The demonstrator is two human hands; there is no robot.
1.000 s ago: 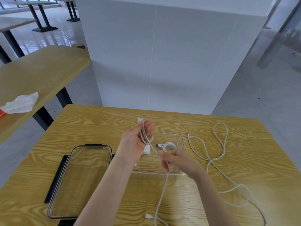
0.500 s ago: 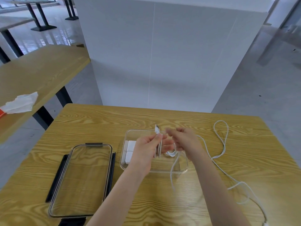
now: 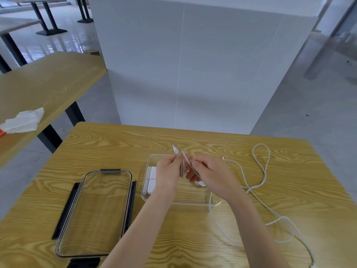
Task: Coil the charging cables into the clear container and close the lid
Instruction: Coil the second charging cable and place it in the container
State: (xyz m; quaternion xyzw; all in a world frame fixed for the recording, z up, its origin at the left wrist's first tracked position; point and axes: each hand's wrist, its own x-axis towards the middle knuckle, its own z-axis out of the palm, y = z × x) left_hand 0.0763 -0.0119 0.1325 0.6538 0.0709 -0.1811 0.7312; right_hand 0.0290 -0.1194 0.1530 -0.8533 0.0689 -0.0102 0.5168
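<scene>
White cable (image 3: 182, 161) is pinched by both hands' fingers (image 3: 178, 158) above the clear container (image 3: 146, 182).

White partition (image 3: 193, 64), glossy grey floor (image 3: 309, 105), wood-grain tables (image 3: 48, 82).

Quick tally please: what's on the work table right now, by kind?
White charging cables: 2, one being wound in the hands, one loose on the table
White charger blocks: 2, in the container
Clear container: 1
Lid: 1, lying off to the left
Total: 6
</scene>
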